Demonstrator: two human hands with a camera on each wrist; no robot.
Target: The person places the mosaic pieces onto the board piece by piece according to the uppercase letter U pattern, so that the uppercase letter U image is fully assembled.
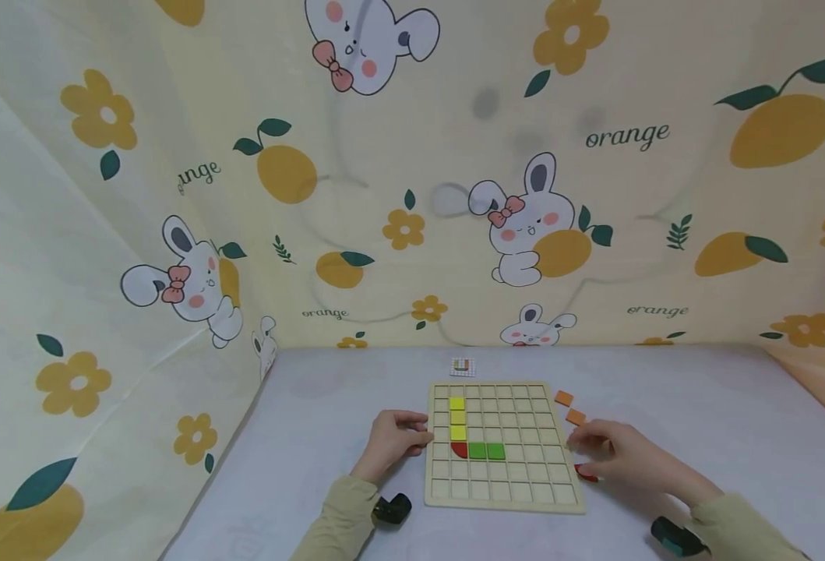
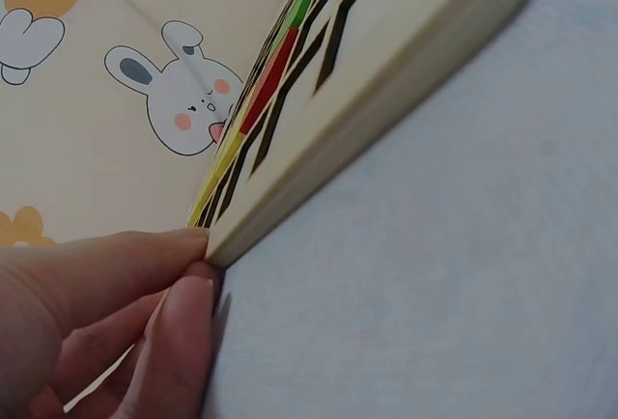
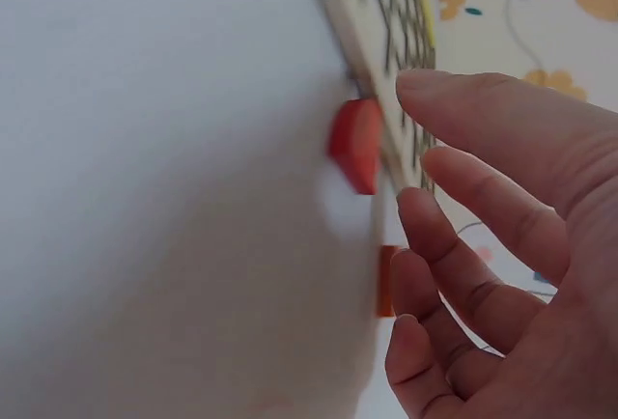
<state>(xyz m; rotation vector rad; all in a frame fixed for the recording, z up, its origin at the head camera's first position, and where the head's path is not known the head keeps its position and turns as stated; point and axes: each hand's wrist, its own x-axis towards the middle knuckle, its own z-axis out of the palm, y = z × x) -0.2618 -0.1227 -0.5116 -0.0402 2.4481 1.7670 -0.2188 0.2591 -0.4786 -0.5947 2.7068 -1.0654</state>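
Observation:
A square wooden grid board [image 1: 524, 487] lies on the table. It bears a column of yellow square tiles [image 1: 457, 418], a red quarter-round tile [image 1: 460, 449] at the column's foot, and two green square tiles [image 1: 486, 451] running right from it. My left hand [image 1: 394, 440] pinches the board's left edge; the left wrist view shows thumb and forefinger [image 2: 145, 265] meeting at that edge. Loosely bent, my right hand [image 1: 629, 460] hovers by the board's right edge with nothing between its fingers. Just beside it, a loose red piece [image 3: 357, 147] rests on the table, partly hidden in the head view.
Two orange square tiles [image 1: 569, 407] lie right of the board's upper corner. Behind the board is a small pattern card [image 1: 463, 366]. A printed cloth [image 1: 398, 156] with rabbits and oranges hangs behind the table [image 1: 314, 389] and on its left side.

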